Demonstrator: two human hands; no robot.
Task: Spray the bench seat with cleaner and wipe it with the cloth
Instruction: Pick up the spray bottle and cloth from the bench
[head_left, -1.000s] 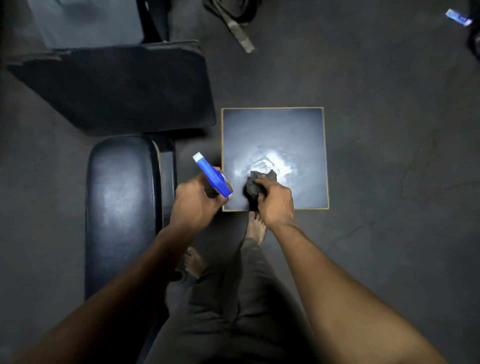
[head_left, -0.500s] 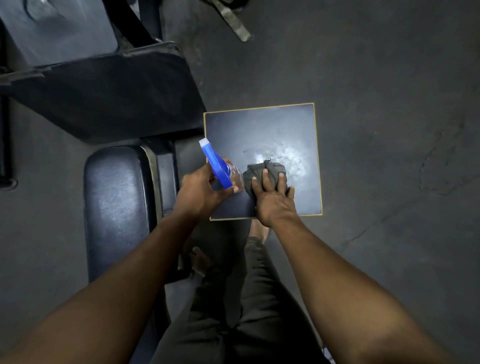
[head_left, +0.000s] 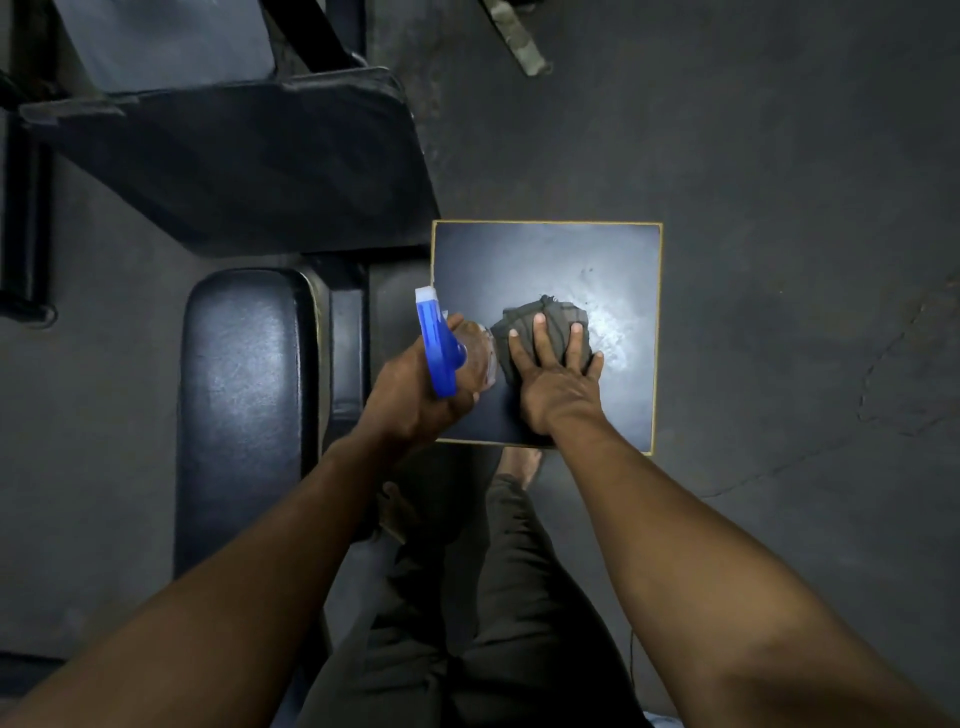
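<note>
A square dark seat (head_left: 524, 260) with a thin yellow rim lies in front of me, wet and shiny right of centre. My right hand (head_left: 556, 379) lies flat with spread fingers on a grey cloth (head_left: 524, 322), pressing it onto the seat. My left hand (head_left: 415, 395) grips a spray bottle (head_left: 439, 348) with a blue trigger head and clear body, held over the seat's left edge, nozzle pointing away from me.
A long black padded bench (head_left: 244, 415) runs along my left. A slanted black pad (head_left: 249, 161) and frame parts stand beyond it. A camouflage strap (head_left: 517, 39) lies on the grey floor at the top. My legs and bare feet (head_left: 519, 465) are below the seat.
My right hand went from bunching the cloth in its fingers to pressing it flat, and slid it forward on the seat. The bottle stayed in my left hand.
</note>
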